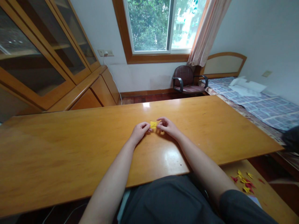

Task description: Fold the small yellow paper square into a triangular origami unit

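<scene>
A small yellow piece of folded paper (pixel 153 124) is held up just above the wooden table (pixel 81 149), between my two hands. My left hand (pixel 140 130) pinches its left edge between thumb and fingers. On the other side, my right hand (pixel 167 127) has its thumb and a finger at the paper's right edge, while its index finger is raised and curved over. A thin dark crease line runs across the paper's lower part.
Several yellow and red folded paper pieces (pixel 245 181) lie on a lower wooden surface (pixel 275 199) to my right. A brown armchair (pixel 187 79) stands beyond the table, beside a bed (pixel 252 105). Glass-doored cabinets (pixel 46 46) line the left wall.
</scene>
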### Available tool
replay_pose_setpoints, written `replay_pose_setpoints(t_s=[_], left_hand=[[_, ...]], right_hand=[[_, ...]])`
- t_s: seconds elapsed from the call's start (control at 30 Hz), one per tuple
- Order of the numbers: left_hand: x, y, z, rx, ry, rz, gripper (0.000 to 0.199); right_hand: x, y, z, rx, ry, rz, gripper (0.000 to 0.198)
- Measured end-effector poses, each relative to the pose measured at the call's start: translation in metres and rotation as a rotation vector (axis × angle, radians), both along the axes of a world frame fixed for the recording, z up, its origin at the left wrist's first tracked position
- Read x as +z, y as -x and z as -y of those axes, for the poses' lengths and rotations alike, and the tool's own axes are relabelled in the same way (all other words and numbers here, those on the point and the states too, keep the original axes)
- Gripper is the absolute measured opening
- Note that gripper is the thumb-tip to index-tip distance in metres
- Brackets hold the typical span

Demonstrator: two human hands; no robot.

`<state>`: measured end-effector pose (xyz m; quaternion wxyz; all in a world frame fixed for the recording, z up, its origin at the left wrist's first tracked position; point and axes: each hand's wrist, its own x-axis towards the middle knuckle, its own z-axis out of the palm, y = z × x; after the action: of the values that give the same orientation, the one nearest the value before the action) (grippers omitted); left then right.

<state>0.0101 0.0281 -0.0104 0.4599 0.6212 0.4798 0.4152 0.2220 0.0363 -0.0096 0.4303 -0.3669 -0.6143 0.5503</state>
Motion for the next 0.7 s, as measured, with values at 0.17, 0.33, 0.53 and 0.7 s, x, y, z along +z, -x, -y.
replay_pose_setpoints(t_s=[0.17, 0.33, 0.53, 0.7], left_hand=[[-0.0021, -0.0013, -0.0020, 0.074, -0.009, -0.003, 0.030], [-0.0020, -0.0033, -0.0005, 0.059, 0.007, 0.001, 0.028], [-0.0008, -0.0035, 0.0007, 0.051, 0.015, -0.005, 0.028], [-0.0027, -0.0035, -0.0001, 0.041, 0.011, 0.000, 0.030]], right_hand=[[-0.0031, 0.0005, 0.0003, -0.017, -0.082, 0.069, 0.037], [-0.0004, -0.0001, 0.0023, 0.017, -0.099, 0.166, 0.038], [-0.0002, 0.0012, 0.0020, 0.017, -0.100, 0.153, 0.037], [-0.0030, 0.0019, 0.0008, 0.003, -0.085, 0.142, 0.038]])
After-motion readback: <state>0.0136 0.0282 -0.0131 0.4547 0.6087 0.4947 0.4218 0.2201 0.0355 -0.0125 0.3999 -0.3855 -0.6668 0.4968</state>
